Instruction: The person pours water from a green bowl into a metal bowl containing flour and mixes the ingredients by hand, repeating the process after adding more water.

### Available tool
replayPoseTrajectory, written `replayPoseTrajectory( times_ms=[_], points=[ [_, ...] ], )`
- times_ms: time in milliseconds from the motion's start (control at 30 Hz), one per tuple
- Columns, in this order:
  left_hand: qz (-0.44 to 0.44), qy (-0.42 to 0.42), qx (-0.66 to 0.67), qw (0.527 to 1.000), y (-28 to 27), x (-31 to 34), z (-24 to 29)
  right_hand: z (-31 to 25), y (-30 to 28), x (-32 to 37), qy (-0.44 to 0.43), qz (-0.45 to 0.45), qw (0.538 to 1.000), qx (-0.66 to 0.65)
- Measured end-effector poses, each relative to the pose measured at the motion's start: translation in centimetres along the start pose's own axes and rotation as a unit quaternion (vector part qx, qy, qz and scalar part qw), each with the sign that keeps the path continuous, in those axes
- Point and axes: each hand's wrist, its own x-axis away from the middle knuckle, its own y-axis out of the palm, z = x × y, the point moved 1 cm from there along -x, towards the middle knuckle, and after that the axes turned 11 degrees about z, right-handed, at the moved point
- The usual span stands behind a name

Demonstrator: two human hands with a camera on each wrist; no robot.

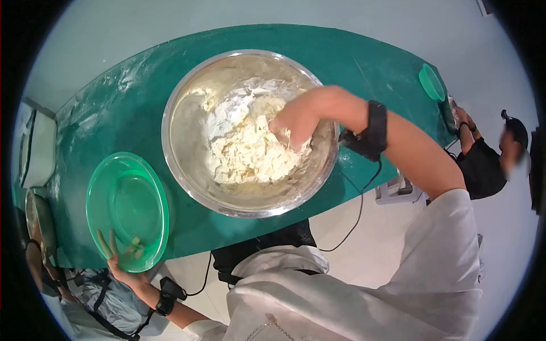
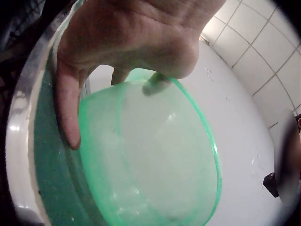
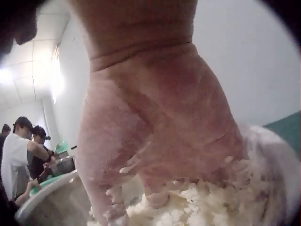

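A large steel bowl (image 1: 187, 193) holds a crumbly, pale floury dough (image 1: 244, 153). Into the dough reaches the right hand (image 1: 296, 119), its fingertips buried; in the right wrist view bits of dough (image 3: 188, 207) cling to the hand (image 3: 155, 132), whose finger ends are hidden. To the left stands a translucent green basin (image 1: 128, 199). The left hand (image 1: 126, 267) holds the basin by its near rim, some fingers along the outside, others seen through the wall. In the left wrist view the hand (image 2: 127, 42) spans the rim of the basin (image 2: 155, 155).
The green table (image 1: 222, 241) has white flour smears at the left. At its right end are a small green bowl (image 1: 431, 82) and a person in black (image 1: 483, 167). Another metal bowl (image 1: 40, 219) is at the left edge. A cable (image 1: 358, 219) hangs from the right wrist.
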Motion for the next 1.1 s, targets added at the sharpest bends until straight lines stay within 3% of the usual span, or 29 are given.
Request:
replayPoseTrajectory(
  times_ms=[67,167,233,367,433,467,633,733,800,900,967,1033,1067,1100],
  points=[
    [0.053,-0.028,0.015,0.998,-0.6,-0.7,-0.4,-1.0,-3.3,1.7,0.041,-0.014,0.998,-0.037],
    [0.036,-0.021,-0.002,0.999,-0.8,-0.7,-0.3,-0.3,-3.4,0.6,0.091,-0.05,0.991,-0.081],
    [0.029,-0.024,0.006,0.999,-0.4,-0.3,-0.1,-0.4,-2.3,-0.7,0.109,0.038,0.985,-0.13],
    [0.03,-0.009,-0.002,1.0,-1.0,-0.9,-0.4,-1.2,-0.4,-5.5,0.108,0.036,0.989,-0.099],
    [0.025,-0.022,-0.01,0.999,-0.8,-0.1,0.0,-1.7,0.3,-5.7,0.076,0.048,0.98,-0.177],
    [0.02,-0.031,-0.007,0.999,-0.3,0.2,0.1,-2.1,-0.1,-5.2,0.064,-0.004,0.972,-0.226],
    [0.049,-0.03,0.027,0.998,-1.4,-0.9,-0.8,-4.8,-0.8,-2.2,-0.018,0.054,0.993,-0.105],
    [0.029,-0.024,0.005,0.999,0.3,0.2,0.4,-6.1,-0.8,0.0,-0.096,0.019,0.987,-0.126],
    [0.013,-0.021,0.002,1.0,1.1,0.7,0.7,-7.1,-0.4,0.9,-0.16,-0.006,0.985,-0.061],
    [0.022,-0.044,0.026,0.998,0.9,0.8,0.9,-7.5,2.9,-0.1,-0.15,-0.067,0.986,0.002],
    [-0.05,-0.012,0.019,0.999,1.6,0.9,1.2,-8.3,4.6,0.2,-0.112,-0.022,0.992,0.053],
    [-0.019,-0.043,0.033,0.998,0.3,0.3,0.1,-7.9,6.0,-0.9,-0.03,0.093,0.994,-0.055],
    [-0.001,-0.068,0.042,0.997,-0.3,0.1,0.0,-7.6,5.3,-0.3,-0.122,0.098,0.986,0.054],
    [0.0,-0.07,0.041,0.997,-0.4,0.2,0.0,-7.9,4.7,-0.4,-0.123,0.096,0.986,0.053]
  ],
)
